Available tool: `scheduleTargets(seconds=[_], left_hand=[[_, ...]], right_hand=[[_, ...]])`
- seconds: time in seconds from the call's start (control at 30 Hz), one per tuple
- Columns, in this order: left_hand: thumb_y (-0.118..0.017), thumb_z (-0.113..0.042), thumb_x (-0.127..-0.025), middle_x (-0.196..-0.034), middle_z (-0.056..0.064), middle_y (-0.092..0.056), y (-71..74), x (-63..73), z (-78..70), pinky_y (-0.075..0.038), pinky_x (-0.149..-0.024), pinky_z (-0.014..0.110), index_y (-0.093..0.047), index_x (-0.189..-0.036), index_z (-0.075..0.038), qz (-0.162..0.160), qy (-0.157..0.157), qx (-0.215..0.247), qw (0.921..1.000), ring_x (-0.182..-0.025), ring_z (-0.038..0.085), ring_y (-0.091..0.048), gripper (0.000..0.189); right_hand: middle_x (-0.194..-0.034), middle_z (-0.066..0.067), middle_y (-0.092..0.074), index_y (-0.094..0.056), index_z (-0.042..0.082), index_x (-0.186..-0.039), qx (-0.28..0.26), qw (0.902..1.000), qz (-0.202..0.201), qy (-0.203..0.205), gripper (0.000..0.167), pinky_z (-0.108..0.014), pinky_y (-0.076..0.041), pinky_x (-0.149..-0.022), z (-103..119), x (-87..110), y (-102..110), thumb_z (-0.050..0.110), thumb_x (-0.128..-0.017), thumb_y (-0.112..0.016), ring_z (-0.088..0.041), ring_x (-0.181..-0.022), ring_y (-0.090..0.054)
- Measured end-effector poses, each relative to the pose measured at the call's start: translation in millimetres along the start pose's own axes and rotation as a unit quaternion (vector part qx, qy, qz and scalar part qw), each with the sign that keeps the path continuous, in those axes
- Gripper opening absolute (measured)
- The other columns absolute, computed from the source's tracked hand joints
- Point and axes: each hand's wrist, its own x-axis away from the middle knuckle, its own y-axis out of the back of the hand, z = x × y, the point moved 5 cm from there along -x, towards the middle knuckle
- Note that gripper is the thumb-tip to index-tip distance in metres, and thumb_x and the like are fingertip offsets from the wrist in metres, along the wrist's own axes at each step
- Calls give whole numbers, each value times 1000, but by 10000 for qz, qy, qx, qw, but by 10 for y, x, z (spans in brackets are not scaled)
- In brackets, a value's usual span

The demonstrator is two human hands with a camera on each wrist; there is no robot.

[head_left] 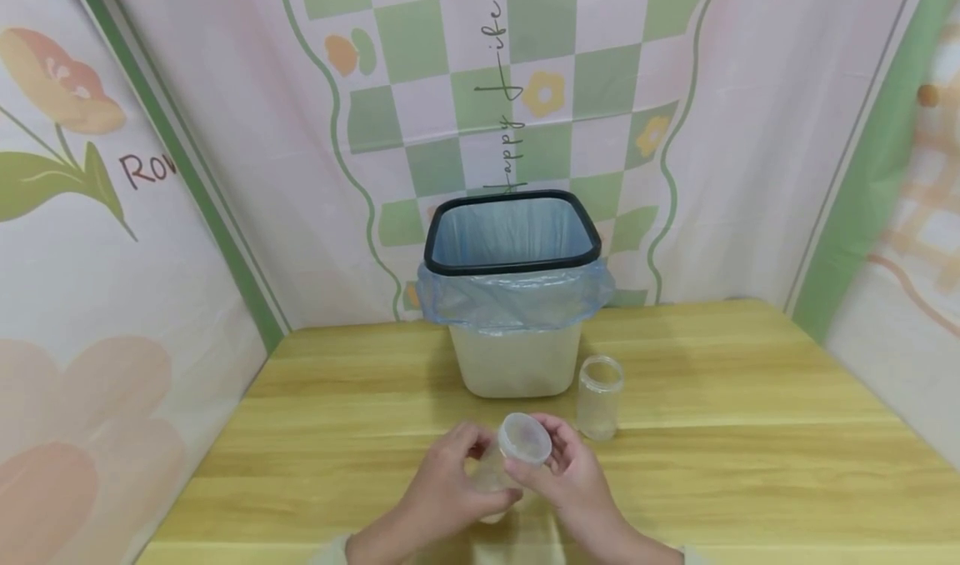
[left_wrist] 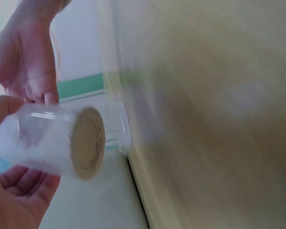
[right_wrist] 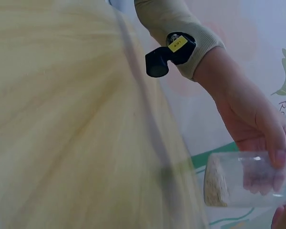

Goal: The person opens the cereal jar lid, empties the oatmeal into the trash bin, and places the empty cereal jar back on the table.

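Left hand (head_left: 444, 483) has its fingers curled round a clear jar (right_wrist: 236, 179) — beige grainy stuff (right_wrist: 215, 187) in the bottom — held over the table (head_left: 720, 490) in front of the bag-lined bin (head_left: 517, 365). Right hand's (head_left: 583, 483) fingers grip its lid (head_left: 525, 438) (second jar (head_left: 599, 402) stands nearby, uncapped).

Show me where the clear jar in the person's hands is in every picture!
Head: low, just right of the middle, between the hands, below the pale lid; the held jar looks tilted.
Left wrist: left side, the held jar sideways in the picture, bottom facing right.
Right wrist: lower right, the held jar sideways, bottom facing left.
Shared landmark: the left hand, gripping it in all three.
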Motion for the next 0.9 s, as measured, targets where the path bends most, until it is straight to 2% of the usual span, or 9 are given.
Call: scheduleTargets(seconds=[0.13,0.3,0.4,0.57,0.63,0.73,0.8,0.9], left_hand=[[-84,-25,-74,-98,-4,-62,31,-22,22,-54,-82,27,-62,-107,-13,260,-129,518,9982,-91,8,-59,41],[-81,-16,-74,-98,-1,-63,47,-47,57,-54,-85,29,-64,-109,-11,632,-211,1113,9915,-92,12,-60,39],[-78,-14,-76,-99,2,-63,36,-43,79,-53,-86,30,-64,-111,-11,857,-279,1334,9870,-93,13,-60,38],[-77,-16,-78,-103,-3,-63,9,-26,106,-53,-87,31,-64,-116,-10,991,-346,1461,9837,-95,12,-60,41],[-78,-17,-78,-104,-4,-63,5,-23,110,-54,-86,31,-63,-117,-10,974,-309,1462,9840,-95,14,-61,42],[-79,-19,-78,-101,0,-64,8,-23,110,-53,-86,31,-63,-115,-11,887,-213,1381,9862,-94,15,-61,41],[-80,-22,-79,-100,2,-65,18,-27,102,-53,-86,30,-63,-114,-11,761,-160,1258,9890,-93,13,-60,40],[-82,-26,-78,-99,1,-64,39,-28,80,-53,-86,30,-63,-111,-10,489,-92,1027,9935,-93,12,-60,41]], right_hand=[[-124,-19,-56,-48,-8,-128,-34,9973,653,331,51,-21,-44,-98,52,-25,29,-2,-83,-71,-19,-114,-56],[-129,-24,-53,-43,-13,-133,-271,9861,1528,595,50,-24,-42,-100,75,-44,49,-1,-89,-65,-18,-118,-55],[-130,-24,-51,-39,-14,-136,-480,9772,1965,639,52,-28,-45,-99,71,-50,50,-2,-91,-62,-19,-118,-55],[-133,-20,-49,-30,-15,-141,-727,9639,2464,704,56,-30,-45,-100,61,-47,43,-2,-94,-57,-20,-121,-53],[-136,-19,-47,-26,-14,-144,-777,9627,2508,656,60,-30,-43,-101,56,-41,45,-3,-93,-57,-20,-123,-51],[-140,-22,-42,-21,-11,-146,-719,9680,2346,533,67,-28,-40,-103,61,-28,54,-2,-92,-59,-18,-125,-48],[-141,-24,-41,-21,-11,-146,-617,9752,2074,470,70,-26,-40,-102,75,-22,56,-1,-90,-61,-17,-125,-48],[-137,-23,-43,-27,-9,-144,-436,9886,1386,395,69,-24,-42,-100,104,-23,51,-2,-87,-65,-18,-120,-50]])
